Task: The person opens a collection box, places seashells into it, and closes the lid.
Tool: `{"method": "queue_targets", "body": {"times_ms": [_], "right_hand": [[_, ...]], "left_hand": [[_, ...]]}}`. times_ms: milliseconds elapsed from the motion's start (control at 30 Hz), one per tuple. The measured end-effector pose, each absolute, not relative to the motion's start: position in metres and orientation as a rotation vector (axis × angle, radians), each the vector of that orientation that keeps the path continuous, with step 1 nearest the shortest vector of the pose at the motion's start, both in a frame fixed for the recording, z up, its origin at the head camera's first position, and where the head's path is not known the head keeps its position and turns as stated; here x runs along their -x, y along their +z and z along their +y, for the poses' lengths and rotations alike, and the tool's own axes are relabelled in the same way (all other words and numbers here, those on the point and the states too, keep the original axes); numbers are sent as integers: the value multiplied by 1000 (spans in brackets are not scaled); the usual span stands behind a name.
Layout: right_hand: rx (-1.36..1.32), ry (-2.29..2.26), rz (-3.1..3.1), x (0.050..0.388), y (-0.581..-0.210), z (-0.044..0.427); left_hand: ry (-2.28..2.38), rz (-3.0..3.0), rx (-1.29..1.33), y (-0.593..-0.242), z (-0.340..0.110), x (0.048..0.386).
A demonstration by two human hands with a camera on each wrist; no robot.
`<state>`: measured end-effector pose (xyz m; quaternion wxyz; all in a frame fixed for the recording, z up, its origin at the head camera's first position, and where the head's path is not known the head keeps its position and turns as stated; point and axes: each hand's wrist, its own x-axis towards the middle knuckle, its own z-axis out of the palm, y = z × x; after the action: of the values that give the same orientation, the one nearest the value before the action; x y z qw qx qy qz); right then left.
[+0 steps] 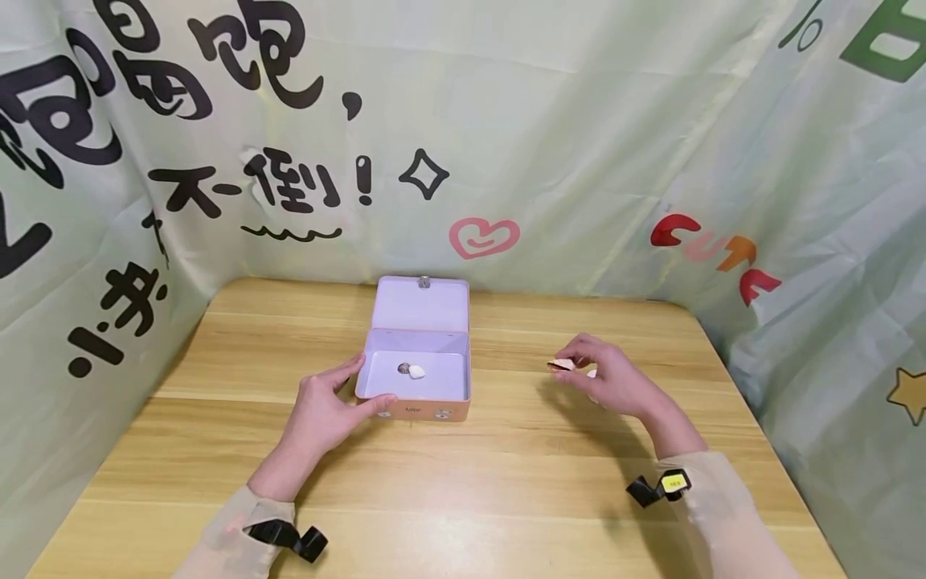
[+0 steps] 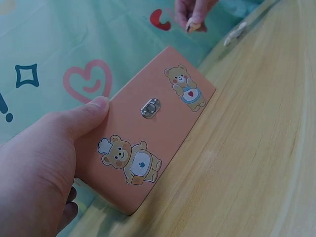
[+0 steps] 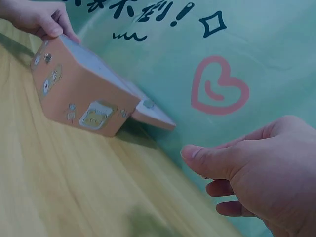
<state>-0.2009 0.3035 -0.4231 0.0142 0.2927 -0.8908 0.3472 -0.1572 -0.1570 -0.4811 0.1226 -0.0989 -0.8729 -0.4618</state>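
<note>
A tin box [image 1: 414,411], peach outside and lilac inside, stands with its lid [image 1: 423,304] flipped back. Inside lie a small dark shell [image 1: 403,368] and a white shell [image 1: 416,372]. My left hand [image 1: 327,412] grips the box at its left front corner, thumb on the front rim and fingers along the left side. To the right, my right hand [image 1: 611,378] pinches a pale shell [image 1: 561,365] with a dark edge, above the table. Another whitish shell [image 2: 235,33] lies on the table near that hand, partly hidden by it in the head view.
The wooden table [image 1: 448,490] meets a printed cloth backdrop [image 1: 564,161] behind and at both sides. Bear pictures and a metal clasp [image 2: 150,108] are on the box's front. Black straps [image 1: 289,537] circle both sleeves.
</note>
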Motion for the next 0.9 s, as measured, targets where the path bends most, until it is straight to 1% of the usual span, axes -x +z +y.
{"method": "queue_targets", "body": {"times_ms": [567, 900], "right_hand": [[-967, 1167, -2754, 213, -400, 259], [-1075, 1195, -2706, 221, -389, 229]], "left_hand": [[-1356, -2556, 275, -479, -156, 156], [-1350, -2561, 264, -479, -156, 156]]}}
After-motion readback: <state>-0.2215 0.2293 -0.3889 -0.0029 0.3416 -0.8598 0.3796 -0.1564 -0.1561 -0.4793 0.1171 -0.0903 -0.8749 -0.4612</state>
